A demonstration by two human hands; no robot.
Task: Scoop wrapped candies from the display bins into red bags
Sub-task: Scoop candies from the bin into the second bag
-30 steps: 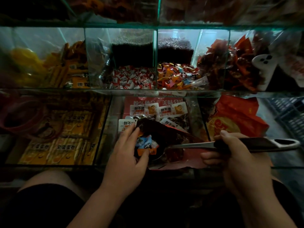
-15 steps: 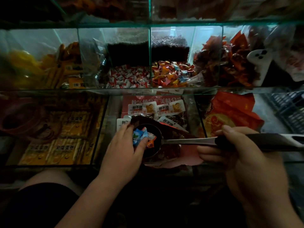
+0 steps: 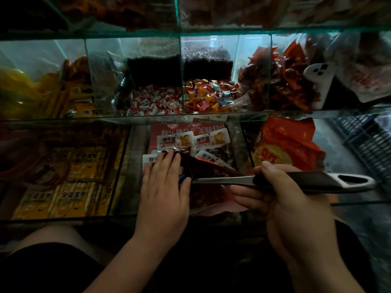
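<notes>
Wrapped candies [image 3: 181, 174]: a sliver of blue, white and red wrapper shows at the scoop bowl, between the left fingers and thumb. The rest is covered by the hand.
Scoop [image 3: 222, 180]: thin metal stem lying level. Its black handle ends in a silver loop that points right. The bowl sits over the centre lower bin, at the mouth of the bag.
Red bag [image 3: 204, 196]: dark red and crumpled, under the bowl and stem. Its lower folds hang at the near glass edge.
Left hand [image 3: 167, 182]: fingers straight and together, laid flat over the bowl, with the thumb at its near rim. It is curled round nothing.
Right hand [image 3: 283, 193]: fingers wrapped round the black handle, thumb on top.
Red-and-white candy bin [image 3: 156, 100]: upper shelf, centre left, heaped with small wrapped pieces.
Mixed candy bin [image 3: 211, 96]: just right of it, across a glass divider, holding orange, yellow, red and blue wrappers.
White-labelled packets [image 3: 184, 140]: centre lower bin, behind the left fingertips.
Yellow boxes [image 3: 69, 187]: left lower bin, in rows.
Red-orange packets [image 3: 285, 144]: right lower bin, behind the right thumb.
White plastic piece [image 3: 317, 77]: upper right bin, with three dark holes.
Blue crate [image 3: 370, 140]: far right, beyond the glass.
</notes>
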